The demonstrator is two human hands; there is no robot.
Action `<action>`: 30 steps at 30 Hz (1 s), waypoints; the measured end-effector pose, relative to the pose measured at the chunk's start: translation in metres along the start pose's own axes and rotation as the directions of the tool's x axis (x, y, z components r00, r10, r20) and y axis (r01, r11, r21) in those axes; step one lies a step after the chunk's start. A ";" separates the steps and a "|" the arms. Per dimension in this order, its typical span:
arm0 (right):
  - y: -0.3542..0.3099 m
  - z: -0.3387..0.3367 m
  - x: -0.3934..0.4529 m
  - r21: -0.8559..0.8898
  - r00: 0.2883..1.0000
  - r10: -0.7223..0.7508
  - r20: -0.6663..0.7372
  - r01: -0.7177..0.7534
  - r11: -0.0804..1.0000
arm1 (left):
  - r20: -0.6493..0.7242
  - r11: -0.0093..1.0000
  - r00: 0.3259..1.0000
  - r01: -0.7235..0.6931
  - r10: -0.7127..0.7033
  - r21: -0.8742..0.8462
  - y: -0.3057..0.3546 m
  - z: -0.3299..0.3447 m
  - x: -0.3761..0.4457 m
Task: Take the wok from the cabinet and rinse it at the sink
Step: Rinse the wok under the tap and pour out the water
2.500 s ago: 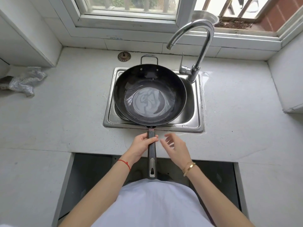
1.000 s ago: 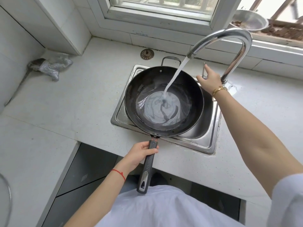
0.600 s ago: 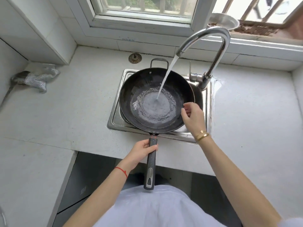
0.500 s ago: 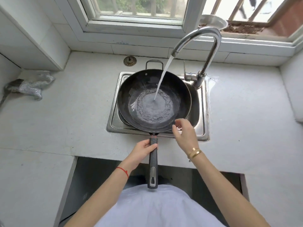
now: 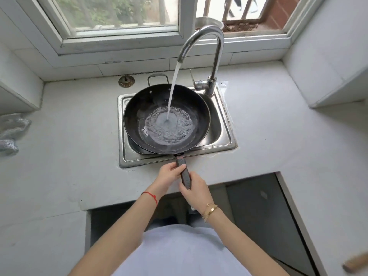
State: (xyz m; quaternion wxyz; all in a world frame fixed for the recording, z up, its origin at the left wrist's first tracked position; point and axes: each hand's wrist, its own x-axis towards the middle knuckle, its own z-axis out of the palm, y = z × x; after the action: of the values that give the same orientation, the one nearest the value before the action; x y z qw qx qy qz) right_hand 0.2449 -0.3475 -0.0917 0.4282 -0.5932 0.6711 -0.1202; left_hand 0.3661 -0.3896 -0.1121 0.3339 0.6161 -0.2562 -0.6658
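A black wok (image 5: 139, 108) lies over the steel sink (image 5: 226, 136), its long dark handle (image 5: 184, 172) pointing toward me across the counter edge. Water streams from the curved chrome tap (image 5: 209, 36) into the wok's middle and pools there. My left hand (image 5: 169, 174) is wrapped around the handle close to the wok. My right hand (image 5: 196, 191) grips the same handle just behind it, covering the handle's end.
A sink strainer plug (image 5: 126, 81) lies on the counter behind the sink. A silvery cloth (image 5: 10, 132) sits at the far left. White wall blocks flank the counter (image 5: 69, 136). An open cabinet space (image 5: 249, 206) is below me. A metal bowl (image 5: 207, 21) stands on the window ledge.
My right hand turned on the tap, came back past the wok's rim and now grips the handle behind my left hand. Water has been filling the wok.
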 end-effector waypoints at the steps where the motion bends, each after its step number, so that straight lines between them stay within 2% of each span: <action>1: -0.001 0.002 -0.002 0.008 1.000 0.016 -0.004 -0.016 1.000 | 0.009 1.000 1.000 0.008 -0.008 -0.010 0.000 0.000 0.000; 5: -0.007 0.005 -0.002 0.025 0.997 0.076 -0.002 -0.075 0.997 | 0.019 0.998 0.999 0.036 -0.035 -0.055 0.001 0.001 -0.002; 9: -0.014 0.005 0.002 0.217 0.976 0.205 0.069 -0.215 0.952 | 0.020 0.993 0.999 0.046 -0.044 -0.105 0.001 0.004 -0.003; 12: -0.021 0.000 0.005 0.281 0.961 0.241 0.137 -0.271 0.921 | 0.012 0.994 0.999 0.049 -0.048 -0.095 0.001 0.004 -0.004; 21: -0.022 0.004 -0.002 0.254 0.983 0.184 -0.015 -0.174 0.951 | -0.005 0.982 1.000 0.007 -0.008 -0.188 0.004 0.009 -0.011; 26: -0.015 -0.007 -0.002 0.186 0.989 0.149 -0.003 -0.146 0.972 | 0.024 0.975 0.999 -0.032 0.038 -0.219 0.002 0.015 -0.015; 30: -0.013 -0.017 0.001 0.260 0.988 0.146 0.049 -0.154 0.953 | -0.038 0.974 0.993 -0.119 0.113 -0.191 0.005 0.021 -0.015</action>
State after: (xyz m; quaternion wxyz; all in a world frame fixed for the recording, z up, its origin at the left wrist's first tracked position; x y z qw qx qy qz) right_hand 0.2416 -0.3577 -0.0735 0.5209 -0.4800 0.6860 -0.1665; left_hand 0.3464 -0.3825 -0.0962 0.4338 0.5739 -0.2214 -0.6584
